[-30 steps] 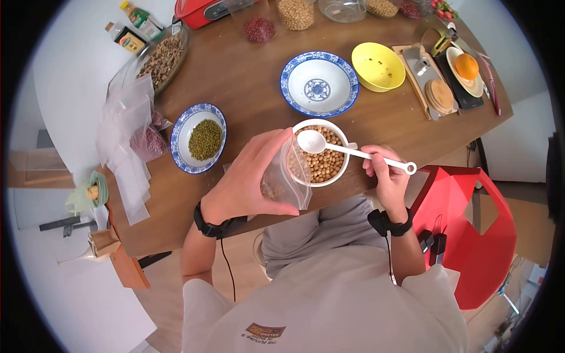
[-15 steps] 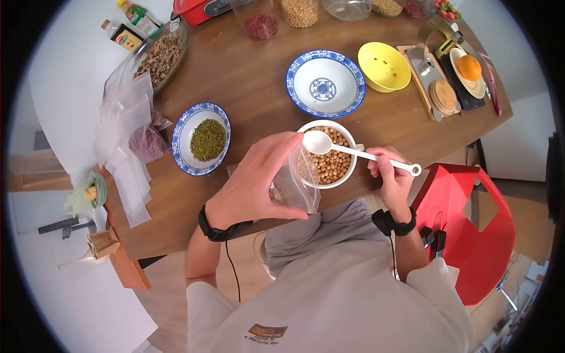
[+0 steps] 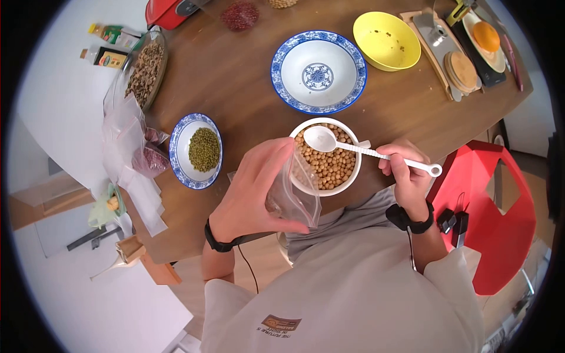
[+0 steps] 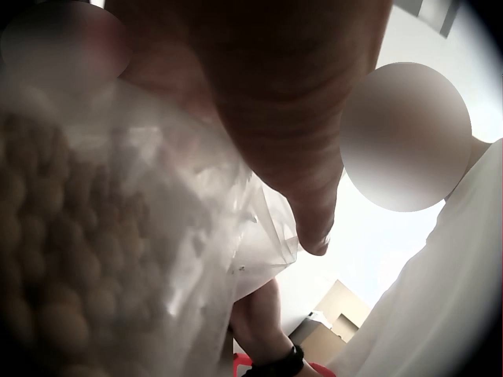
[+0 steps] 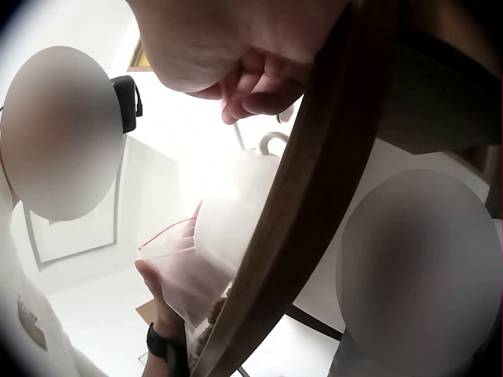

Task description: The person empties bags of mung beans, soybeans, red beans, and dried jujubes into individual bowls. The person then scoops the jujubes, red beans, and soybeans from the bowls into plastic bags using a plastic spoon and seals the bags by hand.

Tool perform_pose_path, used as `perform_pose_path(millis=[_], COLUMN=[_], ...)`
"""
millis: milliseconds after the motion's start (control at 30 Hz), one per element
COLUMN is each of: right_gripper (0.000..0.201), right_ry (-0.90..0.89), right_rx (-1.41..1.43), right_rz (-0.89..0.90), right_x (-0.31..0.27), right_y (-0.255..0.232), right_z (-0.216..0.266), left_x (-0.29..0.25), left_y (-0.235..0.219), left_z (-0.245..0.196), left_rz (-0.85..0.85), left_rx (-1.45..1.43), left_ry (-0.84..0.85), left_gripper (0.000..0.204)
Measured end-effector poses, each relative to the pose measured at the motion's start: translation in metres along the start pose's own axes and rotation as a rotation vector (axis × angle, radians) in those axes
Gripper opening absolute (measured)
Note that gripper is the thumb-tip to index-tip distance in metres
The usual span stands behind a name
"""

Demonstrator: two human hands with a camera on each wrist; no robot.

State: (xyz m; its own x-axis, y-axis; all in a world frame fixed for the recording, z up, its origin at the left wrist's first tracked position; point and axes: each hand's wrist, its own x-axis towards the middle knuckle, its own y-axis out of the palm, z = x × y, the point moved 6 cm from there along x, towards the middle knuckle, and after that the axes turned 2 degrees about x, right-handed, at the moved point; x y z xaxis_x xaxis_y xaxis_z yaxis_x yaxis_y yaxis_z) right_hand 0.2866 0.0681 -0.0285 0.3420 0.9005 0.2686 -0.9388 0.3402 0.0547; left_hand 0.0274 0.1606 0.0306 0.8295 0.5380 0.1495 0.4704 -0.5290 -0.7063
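A white cup (image 3: 355,176) full of tan beans stands near the table's front edge. The left hand (image 3: 250,191) holds a clear zip bag (image 3: 294,203) spread between thumb and fingers, its mouth against the cup's left side; the left wrist view shows tan beans in the bag (image 4: 181,259). The right hand (image 3: 409,176) pinches the handle of a white spoon (image 3: 321,139), whose bowl rests over the beans at the cup's upper left; whether it holds anything is unclear. In the right wrist view the right hand (image 5: 244,55) is above the cup (image 5: 236,204).
Behind the cup are a blue-and-white bowl (image 3: 318,103) and a yellow bowl (image 3: 385,41). A bowl of green beans (image 3: 204,150) stands left, beside plastic bags (image 3: 132,159). A board with wooden lids (image 3: 462,70) lies right. A red chair-like object (image 3: 494,235) is below the right edge.
The head view has shifted, so the table's things sit differently in the frame. Both hands keep their holds on bag and spoon, and the spoon's bowl stays over the cup.
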Motion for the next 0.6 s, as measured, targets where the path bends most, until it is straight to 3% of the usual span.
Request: perform_pose_path(millis=[133,200,233,300,333,400,600], right_gripper=[0.019,0.019,0.019,0.019,0.019,0.019,0.017], right_ry=[0.001,0.006,0.011,0.013,0.002,-0.016,-0.027], right_rx=[0.005,0.013,0.012,0.019,0.002,-0.005,0.010], right_rz=[0.051,0.060,0.069,0.079,0.082,0.087,0.079], right_x=[0.003,0.004,0.004,0.004,0.004,0.004,0.001], right_y=[0.001,0.001,0.001,0.001,0.001,0.002,0.001], right_z=[0.002,0.002,0.002,0.003,0.003,0.004,0.002], left_x=[-0.002,0.001,0.001,-0.003,-0.003,-0.003,-0.007], left_y=[0.000,-0.008,-0.010,-0.014,-0.015,-0.008,-0.008], left_z=[0.003,-0.007,-0.010,-0.030,-0.036,-0.051,-0.065], left_rz=[0.046,0.009,0.013,-0.057,-0.054,0.038,0.006], left_rx=[0.037,0.086,0.092,0.387,0.395,0.648,0.861], left_ry=[0.003,0.050,0.051,0.290,0.287,0.311,0.261], left_gripper=[0.143,0.118,0.118,0.073,0.073,0.043,0.020])
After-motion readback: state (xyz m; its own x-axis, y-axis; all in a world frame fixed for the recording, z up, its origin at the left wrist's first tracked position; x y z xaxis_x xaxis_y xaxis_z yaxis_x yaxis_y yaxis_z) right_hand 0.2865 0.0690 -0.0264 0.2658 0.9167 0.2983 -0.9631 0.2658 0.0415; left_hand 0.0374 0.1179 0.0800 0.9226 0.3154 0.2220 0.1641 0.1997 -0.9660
